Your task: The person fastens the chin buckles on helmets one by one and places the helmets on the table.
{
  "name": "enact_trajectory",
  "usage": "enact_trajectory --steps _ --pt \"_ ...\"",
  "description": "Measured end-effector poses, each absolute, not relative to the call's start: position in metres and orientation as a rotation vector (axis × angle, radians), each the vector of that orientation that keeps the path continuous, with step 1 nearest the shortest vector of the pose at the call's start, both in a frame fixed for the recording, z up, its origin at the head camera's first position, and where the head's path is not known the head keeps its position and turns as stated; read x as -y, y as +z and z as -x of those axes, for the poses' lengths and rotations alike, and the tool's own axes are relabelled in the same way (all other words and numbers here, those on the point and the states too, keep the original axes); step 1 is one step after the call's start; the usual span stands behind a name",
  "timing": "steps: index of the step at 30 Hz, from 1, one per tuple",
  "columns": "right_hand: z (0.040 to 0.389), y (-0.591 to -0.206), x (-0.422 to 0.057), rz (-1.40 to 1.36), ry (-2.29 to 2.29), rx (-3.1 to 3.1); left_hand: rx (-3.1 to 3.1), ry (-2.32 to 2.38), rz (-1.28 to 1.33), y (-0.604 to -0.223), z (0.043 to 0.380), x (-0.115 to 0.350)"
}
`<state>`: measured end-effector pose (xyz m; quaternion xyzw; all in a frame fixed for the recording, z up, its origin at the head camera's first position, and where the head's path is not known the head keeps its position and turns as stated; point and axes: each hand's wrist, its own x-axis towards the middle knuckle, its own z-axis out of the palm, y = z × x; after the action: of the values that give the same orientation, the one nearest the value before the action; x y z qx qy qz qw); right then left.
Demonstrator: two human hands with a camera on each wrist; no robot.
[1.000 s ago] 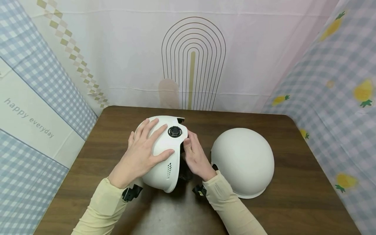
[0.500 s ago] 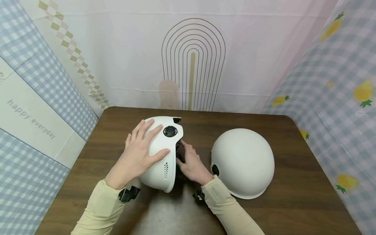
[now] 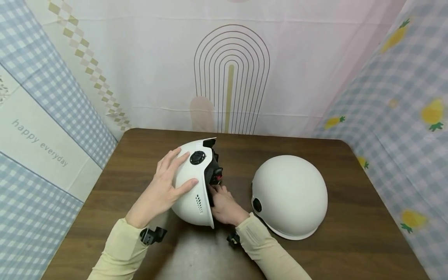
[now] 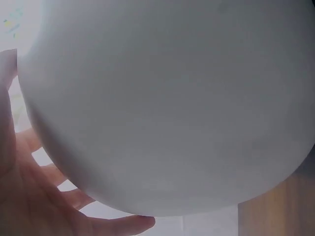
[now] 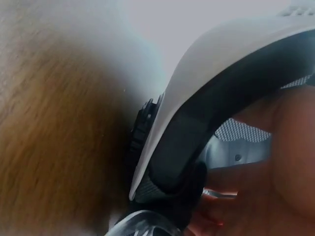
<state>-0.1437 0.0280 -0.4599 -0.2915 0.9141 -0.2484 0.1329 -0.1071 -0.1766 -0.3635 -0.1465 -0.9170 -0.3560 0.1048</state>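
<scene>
A white helmet stands tilted on the table, its opening turned right and a round black knob on its side. My left hand holds the outside of the shell, fingers and thumb spread over the dome. In the left wrist view the dome fills most of the picture. My right hand reaches into the opening; in the right wrist view its fingers are beside the black rim padding and grey mesh lining, fingertips hidden. Black strap parts with a bit of red show at the opening.
A second white helmet rests dome up on the right side of the brown wooden table, just right of my right forearm. A white patterned cloth hangs behind the table, with blue checked cloth at both sides.
My right hand has gone from the helmet's rim into its opening, moving down and left. The helmet has shifted slightly left and tilted, bringing the black strap parts into view.
</scene>
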Motion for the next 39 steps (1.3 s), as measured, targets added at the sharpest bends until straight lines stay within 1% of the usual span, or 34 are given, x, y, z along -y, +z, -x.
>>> enact_trajectory --steps 17,39 --pt "0.1440 -0.4605 -0.0276 0.875 -0.648 -2.719 2.713 -1.098 0.351 -0.3644 0.1053 0.1815" --pt "0.1434 -0.4596 -0.0266 0.797 -0.628 -2.723 2.734 -1.010 0.183 -0.3613 0.1054 0.1857"
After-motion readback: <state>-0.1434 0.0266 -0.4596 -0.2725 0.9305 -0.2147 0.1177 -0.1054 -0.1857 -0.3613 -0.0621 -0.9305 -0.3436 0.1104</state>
